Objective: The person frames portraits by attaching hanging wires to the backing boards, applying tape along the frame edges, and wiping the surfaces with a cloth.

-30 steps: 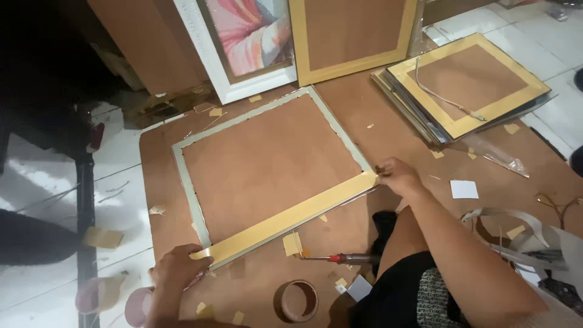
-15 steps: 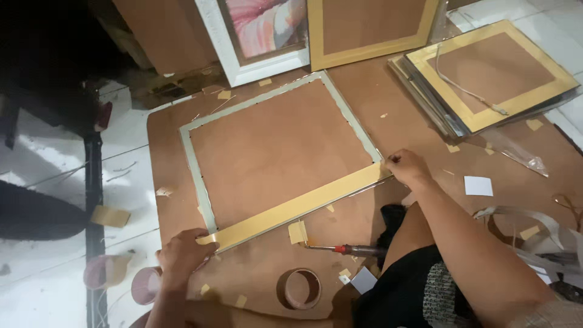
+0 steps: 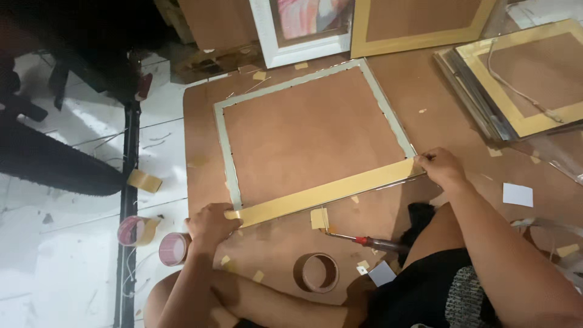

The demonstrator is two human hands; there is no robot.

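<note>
A picture frame (image 3: 316,136) lies face down on a brown board surface (image 3: 449,121), its brown backing up and a pale grey-green border around it. It is skewed rather than square to the view: its longer sides run from lower left to upper right, and the near side rises toward the right.

Along that near side lies a strip of yellowish tape (image 3: 325,191), its long axis following the frame edge from the lower-left corner up to the lower-right corner. The left hand (image 3: 212,223) presses down on the strip's left end at the frame's corner, fingers curled together on the tape. The right hand (image 3: 442,168) pinches the strip's right end at the other corner, fingertips closed on it (whether the tape is already stuck flat there cannot be told).

Just below the strip lie a small yellow scrap of tape (image 3: 319,218) and a screwdriver with a red handle section (image 3: 367,241), its shaft pointing left toward the scrap. A brown cardboard tape core (image 3: 316,273) sits nearer the person, between the forearms. Off the board's left edge, on the white floor, lie two pinkish tape rolls (image 3: 155,240). At the upper right rests a stack of frames (image 3: 522,85) with a gold-edged one on top, well apart from both hands.
</note>
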